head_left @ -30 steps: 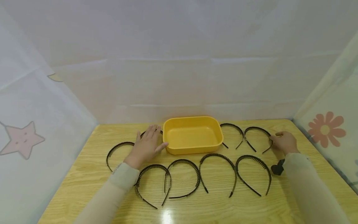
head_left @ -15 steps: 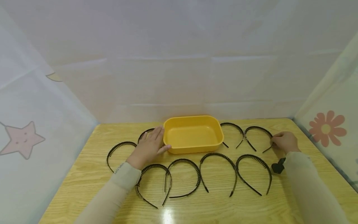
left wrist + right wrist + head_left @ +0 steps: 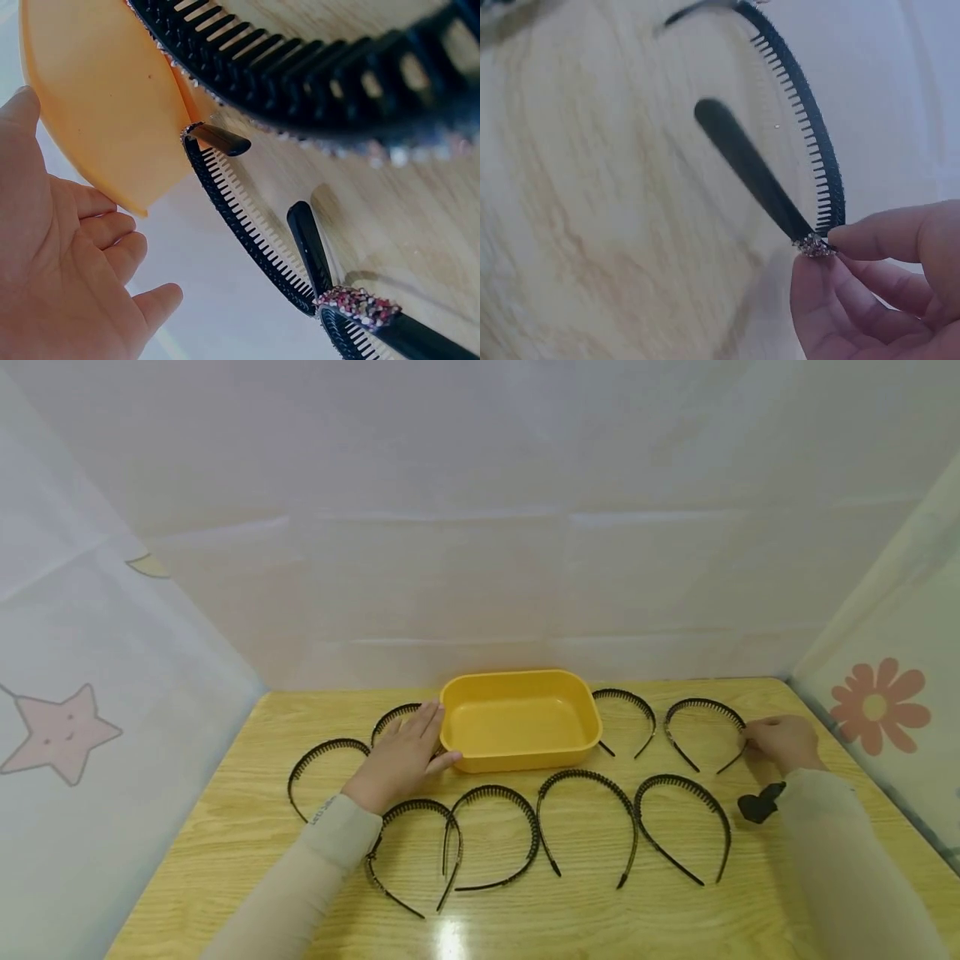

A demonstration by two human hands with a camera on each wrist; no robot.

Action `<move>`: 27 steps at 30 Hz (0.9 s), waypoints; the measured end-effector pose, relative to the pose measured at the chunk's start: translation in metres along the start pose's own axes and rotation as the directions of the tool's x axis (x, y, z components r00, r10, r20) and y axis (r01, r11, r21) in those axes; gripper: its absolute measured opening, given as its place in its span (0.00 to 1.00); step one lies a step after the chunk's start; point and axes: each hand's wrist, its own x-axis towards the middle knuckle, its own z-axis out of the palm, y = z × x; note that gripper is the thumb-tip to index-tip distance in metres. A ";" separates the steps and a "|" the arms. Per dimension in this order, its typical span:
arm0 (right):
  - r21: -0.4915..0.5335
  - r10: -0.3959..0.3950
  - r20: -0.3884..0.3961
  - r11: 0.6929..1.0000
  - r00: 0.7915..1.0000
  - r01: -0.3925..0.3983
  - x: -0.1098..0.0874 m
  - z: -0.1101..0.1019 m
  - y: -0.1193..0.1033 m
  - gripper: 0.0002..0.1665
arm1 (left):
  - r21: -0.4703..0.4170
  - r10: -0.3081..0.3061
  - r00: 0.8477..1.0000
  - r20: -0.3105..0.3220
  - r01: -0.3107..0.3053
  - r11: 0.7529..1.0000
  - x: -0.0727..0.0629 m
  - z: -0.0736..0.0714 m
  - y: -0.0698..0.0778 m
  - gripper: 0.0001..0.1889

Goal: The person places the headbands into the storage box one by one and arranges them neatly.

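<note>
Pinching headband (image 3: 821,135), cuff lettering (image 3: 323,811) unreadable.

The table (image 3: 600,918) is yellow-brown wood with wavy lines – and one bright, shiny spot (image 3: 448,935). A yellow tub (image 3: 525,762) sits at the back, near the middle. Black hair bands (image 3: 585,773) with little teeth lie around it: four in front, two on the left, one just to the right. The two front-left ones cross – whether the far-right band (image 3: 705,702) touches the wood is hard to tell.
</note>
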 end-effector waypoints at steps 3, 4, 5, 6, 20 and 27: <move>0.088 0.001 -0.026 0.996 1.000 0.001 0.001 -0.002 0.001 0.30 | 0.000 -0.001 1.000 0.003 0.001 1.000 0.001 0.000 0.000 0.45; 0.120 -0.002 -0.032 0.993 0.999 0.006 0.002 -0.002 0.001 0.30 | -0.004 -0.002 1.000 0.005 0.002 1.000 0.001 0.000 0.000 0.45; 0.153 0.002 -0.036 0.988 0.999 0.004 0.002 -0.003 0.001 0.31 | -0.004 -0.003 1.000 0.006 0.003 1.000 0.002 0.001 0.000 0.45; 0.169 0.005 -0.042 0.986 0.999 0.002 0.002 -0.003 0.001 0.31 | -0.007 -0.004 1.000 0.006 0.004 1.000 0.002 0.001 0.000 0.45; 0.498 0.076 -0.113 0.867 0.991 -0.010 -0.006 -0.004 -0.022 0.06 | -0.009 0.027 0.999 -0.029 -0.027 1.000 0.005 0.015 -0.007 0.47; 0.609 -0.010 -0.099 0.790 0.995 0.069 -0.016 0.005 -0.037 0.05 | -0.009 0.027 0.999 -0.032 -0.027 1.000 0.006 0.015 -0.007 0.48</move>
